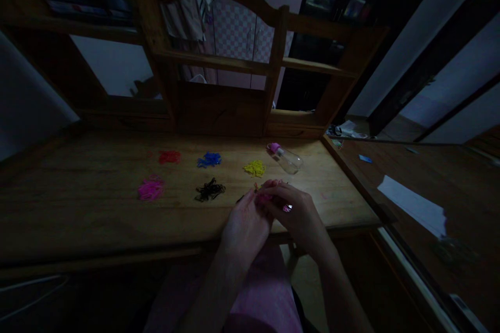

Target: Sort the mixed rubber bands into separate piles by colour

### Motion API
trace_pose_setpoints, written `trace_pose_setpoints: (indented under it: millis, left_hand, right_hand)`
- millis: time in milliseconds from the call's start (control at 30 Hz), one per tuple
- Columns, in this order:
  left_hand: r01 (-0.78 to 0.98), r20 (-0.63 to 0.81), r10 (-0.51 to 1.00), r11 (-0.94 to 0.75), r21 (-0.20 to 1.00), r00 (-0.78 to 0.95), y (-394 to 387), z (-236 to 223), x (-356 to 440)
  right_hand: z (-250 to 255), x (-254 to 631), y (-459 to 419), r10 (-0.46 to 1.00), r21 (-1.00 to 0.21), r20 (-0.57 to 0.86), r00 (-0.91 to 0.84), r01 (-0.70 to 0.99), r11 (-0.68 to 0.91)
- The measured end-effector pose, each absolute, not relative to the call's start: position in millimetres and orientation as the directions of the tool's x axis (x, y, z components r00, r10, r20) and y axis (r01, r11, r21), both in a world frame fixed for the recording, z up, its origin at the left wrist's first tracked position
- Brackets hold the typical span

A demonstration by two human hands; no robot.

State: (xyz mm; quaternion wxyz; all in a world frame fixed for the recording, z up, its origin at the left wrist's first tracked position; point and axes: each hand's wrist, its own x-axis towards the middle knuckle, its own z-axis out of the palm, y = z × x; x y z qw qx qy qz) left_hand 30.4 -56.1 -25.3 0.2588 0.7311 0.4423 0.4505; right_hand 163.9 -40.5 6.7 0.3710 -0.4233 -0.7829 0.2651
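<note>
Dim, bluish view, weak light over the desktop (97, 192), deep shadow beneath, small glint at the right hand (300, 213), wide-angle stretching toward edges, details seemingly soft.

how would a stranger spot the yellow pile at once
Start at the wooden desk and find the clear bottle with the pink cap, lying on its side toward the right end. Just left of it is the yellow pile, a small loose tangle of thin strands. Its colour sets it apart from the blue pile, black pile, red pile and pink pile farther left.
</note>
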Motion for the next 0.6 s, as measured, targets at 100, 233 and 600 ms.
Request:
trace_pose_setpoints:
  millis: [100, 233, 600]
  left_hand:
    - [0.835, 0.704, 0.591, -0.551, -0.005, 0.394, -56, -31, 30]
    - [0.894, 0.768, 0.491, -0.383, -0.232, 0.411, -58, -36, 28]
    - [-0.714, -0.185, 0.975, 0.215, 0.666, 0.12, -67, -3, 28]
  right_hand:
    - [5, 167, -45, 0.871, -0.739, 0.346, -0.348, 0.471, 0.482]
    - [3, 175, -49, 0.891, -0.782, 0.357, -0.281, 0.431, 0.449]
    - [2, 186, -48, 0.942, -0.927, 0.325, 0.079, 0.221, 0.302]
